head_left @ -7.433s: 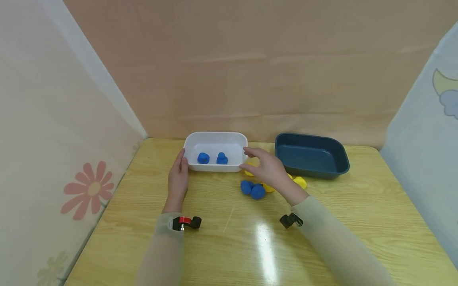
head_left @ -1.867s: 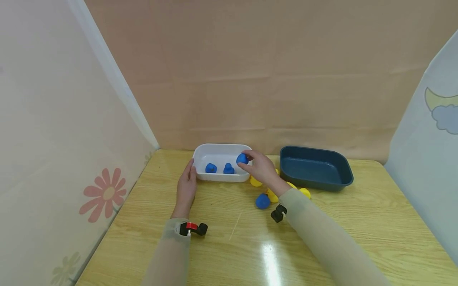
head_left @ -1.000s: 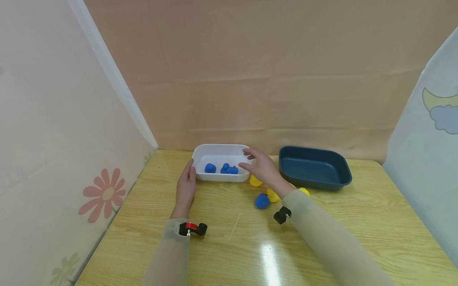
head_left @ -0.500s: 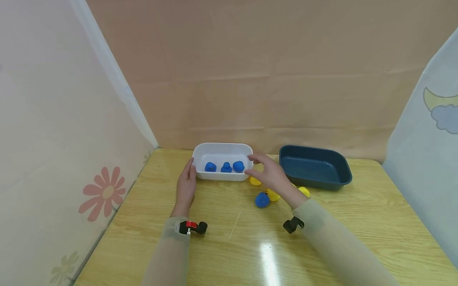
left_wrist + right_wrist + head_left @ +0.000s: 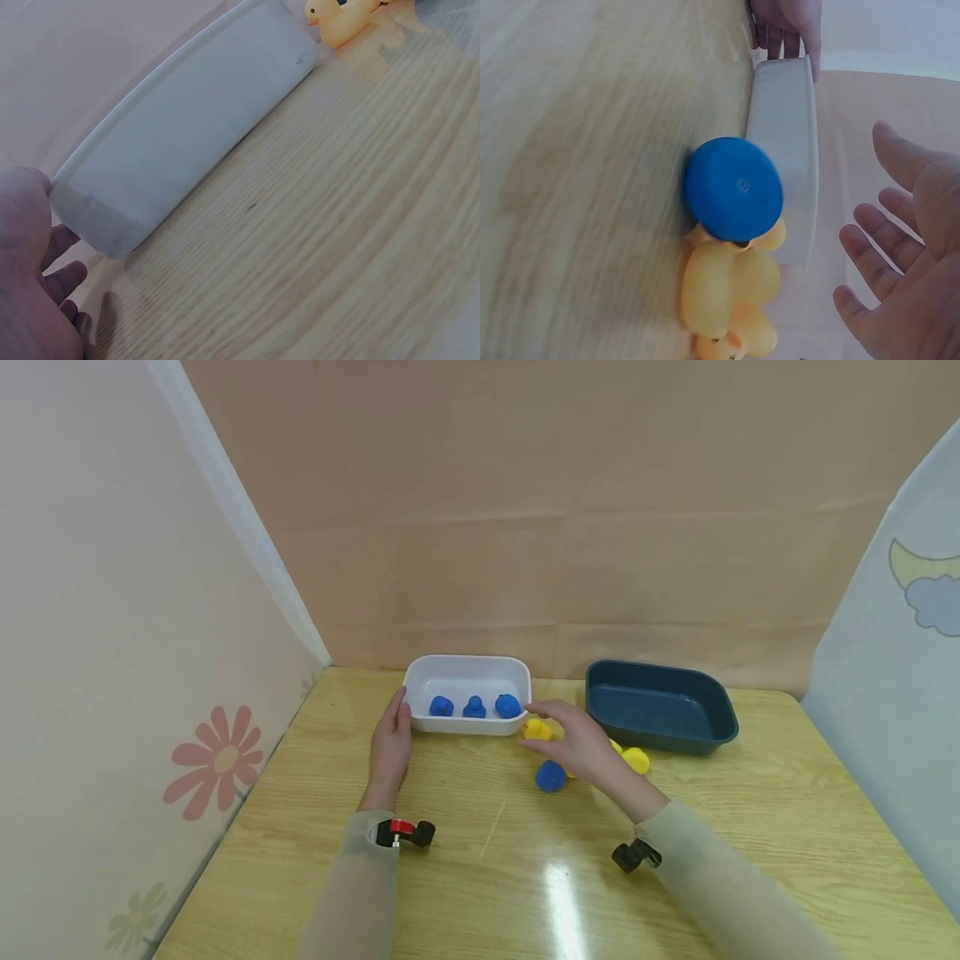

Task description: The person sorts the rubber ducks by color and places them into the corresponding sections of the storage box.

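Note:
My left hand [image 5: 391,745] rests its straight fingers and thumb against the left end of a white tray [image 5: 465,726]. Inside the tray, three blue rubber ducks [image 5: 474,708] sit in a row along the near side. Over the table just right of the tray, my right hand [image 5: 581,743] is empty, thumb and fingers spread apart. Below it lies a blue duck [image 5: 733,187], flat base toward the right wrist camera, among several yellow rubber ducks [image 5: 731,281]. One yellow duck [image 5: 537,730] stands close to the tray's right end. The right hand partly covers the yellow ones in the head view.
A dark blue tray [image 5: 660,742] stands at the back right of the wooden table [image 5: 465,877], with a yellow duck [image 5: 636,760] near its front. A brown sheet [image 5: 570,527] closes off the back, and pale printed sheets stand at both sides.
My right hand earlier carried a blue duck to the white tray and let it go inside. Since then it has drawn back right and toward me, over the ducks. My left hand stays at the tray.

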The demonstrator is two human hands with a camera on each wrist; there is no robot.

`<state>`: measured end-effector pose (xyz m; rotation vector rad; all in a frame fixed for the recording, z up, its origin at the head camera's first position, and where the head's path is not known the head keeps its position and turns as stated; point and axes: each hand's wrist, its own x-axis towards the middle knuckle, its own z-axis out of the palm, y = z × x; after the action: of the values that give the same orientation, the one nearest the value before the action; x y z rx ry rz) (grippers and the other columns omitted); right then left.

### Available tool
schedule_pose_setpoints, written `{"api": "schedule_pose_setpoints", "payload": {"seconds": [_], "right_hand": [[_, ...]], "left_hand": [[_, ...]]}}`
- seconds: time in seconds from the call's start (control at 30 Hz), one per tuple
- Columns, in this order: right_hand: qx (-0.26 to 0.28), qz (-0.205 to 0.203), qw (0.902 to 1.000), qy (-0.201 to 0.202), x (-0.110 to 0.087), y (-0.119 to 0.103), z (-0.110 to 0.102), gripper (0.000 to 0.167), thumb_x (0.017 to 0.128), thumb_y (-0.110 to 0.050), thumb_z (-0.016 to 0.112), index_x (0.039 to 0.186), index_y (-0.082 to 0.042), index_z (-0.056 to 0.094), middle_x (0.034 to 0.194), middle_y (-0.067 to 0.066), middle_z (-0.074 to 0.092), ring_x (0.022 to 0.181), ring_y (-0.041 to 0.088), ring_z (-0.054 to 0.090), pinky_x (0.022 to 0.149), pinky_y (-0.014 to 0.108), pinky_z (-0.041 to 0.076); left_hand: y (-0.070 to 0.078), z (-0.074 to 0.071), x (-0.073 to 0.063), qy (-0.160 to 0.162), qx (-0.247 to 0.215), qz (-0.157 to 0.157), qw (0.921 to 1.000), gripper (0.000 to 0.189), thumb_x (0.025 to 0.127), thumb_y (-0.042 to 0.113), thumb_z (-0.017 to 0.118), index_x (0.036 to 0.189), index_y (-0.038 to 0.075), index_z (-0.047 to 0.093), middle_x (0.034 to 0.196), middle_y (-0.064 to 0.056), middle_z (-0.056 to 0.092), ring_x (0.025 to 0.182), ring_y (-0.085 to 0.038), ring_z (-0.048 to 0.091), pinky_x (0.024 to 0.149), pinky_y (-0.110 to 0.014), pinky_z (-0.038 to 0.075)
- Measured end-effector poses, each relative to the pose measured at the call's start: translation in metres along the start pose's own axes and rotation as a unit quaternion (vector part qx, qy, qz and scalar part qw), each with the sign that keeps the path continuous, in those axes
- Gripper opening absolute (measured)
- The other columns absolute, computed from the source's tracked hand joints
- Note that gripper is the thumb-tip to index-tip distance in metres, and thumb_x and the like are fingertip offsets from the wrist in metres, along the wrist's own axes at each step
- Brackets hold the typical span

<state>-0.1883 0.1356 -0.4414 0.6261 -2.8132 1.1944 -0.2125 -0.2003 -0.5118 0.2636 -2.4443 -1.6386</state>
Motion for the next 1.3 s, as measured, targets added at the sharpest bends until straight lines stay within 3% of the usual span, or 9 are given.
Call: {"api": "schedule_pose_setpoints", "payload": {"seconds": [0.63, 0.9, 1.3], "right_hand": [[-0.015, -0.021, 0.9985, -0.048, -0.031, 0.030, -0.007, 0.062, 0.096, -0.030, 0.090, 0.151, -0.012, 0.068, 0.156, 0.011, 0.063, 0.144, 0.041, 0.056, 0.117, 0.066, 0.046], [-0.043, -0.037, 0.9948, -0.085, -0.034, 0.036, -0.007, 0.066, 0.093, -0.034, 0.092, 0.152, -0.015, 0.068, 0.154, 0.008, 0.065, 0.146, 0.043, 0.053, 0.123, 0.069, 0.037], [-0.047, -0.089, 0.9904, -0.095, -0.037, 0.047, -0.002, 0.061, 0.090, -0.018, 0.094, 0.145, -0.007, 0.071, 0.146, 0.008, 0.071, 0.142, 0.033, 0.061, 0.133, 0.064, 0.017]], "left_hand": [[0.003, -0.002, 0.002, -0.002, -0.001, 0.001, 1.0000, 0.056, 0.121, 0.050, 0.036, 0.174, 0.033, 0.036, 0.178, 0.004, 0.036, 0.165, -0.023, 0.028, 0.133, -0.050, 0.028], [0.002, -0.001, 0.002, -0.001, -0.003, 0.003, 1.0000, 0.057, 0.120, 0.051, 0.036, 0.174, 0.033, 0.036, 0.178, 0.003, 0.035, 0.166, -0.024, 0.027, 0.133, -0.051, 0.027], [0.003, -0.001, -0.001, -0.002, -0.003, -0.006, 1.0000, 0.056, 0.121, 0.048, 0.037, 0.174, 0.032, 0.037, 0.178, 0.002, 0.036, 0.166, -0.024, 0.028, 0.133, -0.052, 0.028]]}}
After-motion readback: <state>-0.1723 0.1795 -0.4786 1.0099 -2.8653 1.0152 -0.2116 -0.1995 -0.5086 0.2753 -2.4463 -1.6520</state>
